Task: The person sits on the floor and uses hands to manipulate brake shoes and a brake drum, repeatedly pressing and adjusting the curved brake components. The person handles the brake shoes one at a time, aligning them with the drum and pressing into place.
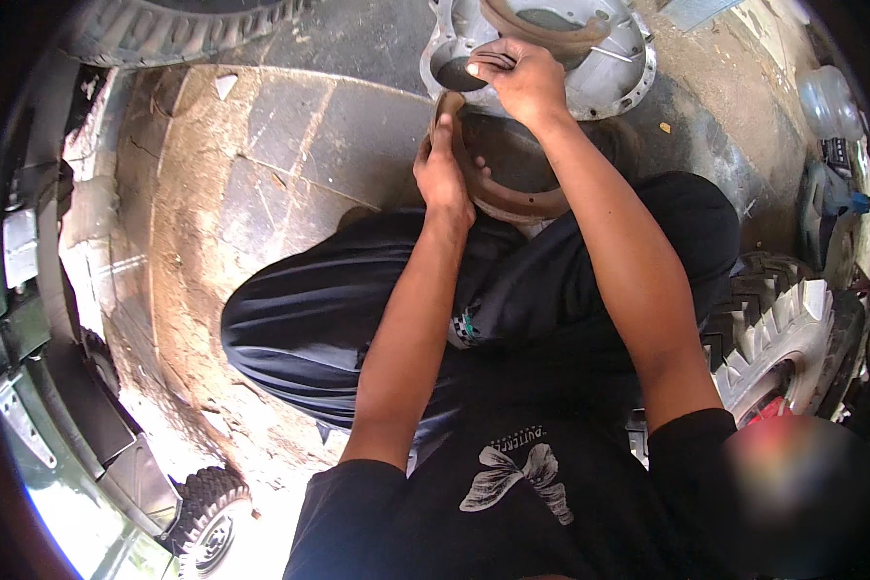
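Note:
My left hand (443, 172) is closed around a curved brown brake shoe (524, 201), which arcs over my lap with its upper end pointing away from me. Beyond it, my right hand (524, 85) pinches a small dark folded piece (494, 60) between thumb and fingers; it looks like sandpaper, though its kind is not certain. This hand hovers over a light-grey cast metal housing (640, 70) on the floor. A second curved brake shoe (590, 39) lies on that housing. The palm side of my right hand is hidden.
A large tyre (193, 37) stands at the far left, and a chunky-treaded tyre (788, 333) is close on my right. Clear plastic bottles (829, 104) are at the right edge. A green vehicle (77, 464) with a small wheel (217, 532) stands at the left.

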`<state>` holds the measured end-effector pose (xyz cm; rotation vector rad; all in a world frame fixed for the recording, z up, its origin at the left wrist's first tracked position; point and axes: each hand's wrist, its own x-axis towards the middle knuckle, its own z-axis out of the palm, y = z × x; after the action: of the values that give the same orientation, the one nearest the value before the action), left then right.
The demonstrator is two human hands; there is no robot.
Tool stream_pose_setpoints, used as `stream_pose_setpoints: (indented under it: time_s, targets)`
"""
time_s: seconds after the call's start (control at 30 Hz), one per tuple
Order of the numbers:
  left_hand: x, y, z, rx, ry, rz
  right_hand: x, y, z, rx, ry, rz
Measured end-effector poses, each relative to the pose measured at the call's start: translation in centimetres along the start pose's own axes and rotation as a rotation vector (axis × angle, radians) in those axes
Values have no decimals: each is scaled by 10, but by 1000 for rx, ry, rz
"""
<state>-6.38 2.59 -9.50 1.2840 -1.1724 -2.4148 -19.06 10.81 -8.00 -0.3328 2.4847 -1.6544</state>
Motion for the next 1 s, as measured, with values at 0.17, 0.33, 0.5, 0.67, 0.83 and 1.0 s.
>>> stream_pose_setpoints:
  time_s: [0.17, 0.33, 0.5, 0.67, 0.83, 1.0]
  targets:
    - [1, 4, -4, -39, -63, 48, 5, -19, -20, 184, 139, -76]
    - [-23, 52, -15, -205, -182, 267, 4, -51, -43, 640, 120, -14]
    - [-50, 102, -29, -316, -288, 421, -10, -73, -59, 754, -196, -101]
    - [-85, 118, -22, -371, -207, 543, -50, -99, -39, 1439, -419, 148]
    - [-97, 112, -7, -404, -101, 675, -51, -90, -49, 1753, -443, 176]
    - [-91, 99, -7, -440, -114, 802, -44, -91, -45, 1349, -380, 31]
